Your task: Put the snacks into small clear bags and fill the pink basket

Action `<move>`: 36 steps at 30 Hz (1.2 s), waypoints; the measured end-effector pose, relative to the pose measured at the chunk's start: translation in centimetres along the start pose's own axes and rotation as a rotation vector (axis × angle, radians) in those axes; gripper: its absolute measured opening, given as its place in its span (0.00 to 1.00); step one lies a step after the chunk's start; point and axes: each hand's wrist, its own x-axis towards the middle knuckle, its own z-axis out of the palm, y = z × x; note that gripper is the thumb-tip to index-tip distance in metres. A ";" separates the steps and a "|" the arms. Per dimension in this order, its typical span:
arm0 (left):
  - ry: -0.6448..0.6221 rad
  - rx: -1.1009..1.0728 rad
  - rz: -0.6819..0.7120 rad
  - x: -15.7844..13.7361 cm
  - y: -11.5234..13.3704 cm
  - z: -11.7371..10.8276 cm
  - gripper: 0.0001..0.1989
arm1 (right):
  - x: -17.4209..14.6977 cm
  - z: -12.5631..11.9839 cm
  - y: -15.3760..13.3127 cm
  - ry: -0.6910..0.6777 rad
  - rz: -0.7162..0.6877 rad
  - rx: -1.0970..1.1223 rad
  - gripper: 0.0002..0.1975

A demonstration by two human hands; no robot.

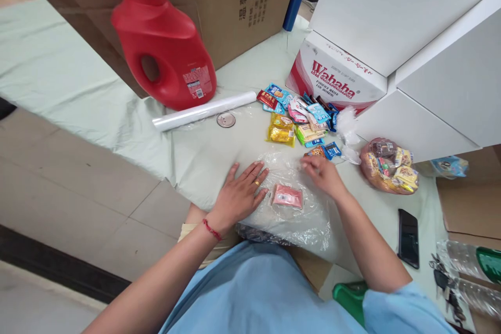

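Note:
A sheet of clear plastic wrap (313, 222) lies crinkled in front of me and hangs over the table's near edge. On it rests a small pink wrapped packet (288, 197). My left hand (242, 193) is flat with fingers spread, pressing on the left side of the wrap. At the wrap's far right edge, my right hand (323, 173) has its fingers pinched together on the film. Just beyond that hand lies a loose pile of snack packets (309, 120), among them a yellow packet (281, 130) and a small blue packet (332, 150).
A white roll of wrap (205, 109) lies near a round disc (226, 120) and a red detergent jug (168, 47). Behind stand a brown carton (227, 5) and a Wahaha box (336, 78). A bag of snacks (389, 167), phone (408, 238) and keys (442, 279) lie right.

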 end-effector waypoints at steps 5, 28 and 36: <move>0.004 0.025 0.000 0.0 -0.1 0.3 0.27 | 9.9 -2.4 5.7 0.385 0.131 -0.296 0.28; 0.013 -0.110 -0.032 0.0 0.2 -0.3 0.27 | -10.7 1.3 -2.5 -0.139 -0.198 -0.034 0.27; 0.014 -0.064 -0.016 0.1 0.3 -0.5 0.26 | -10.3 2.7 -3.3 -0.138 -0.273 -0.162 0.31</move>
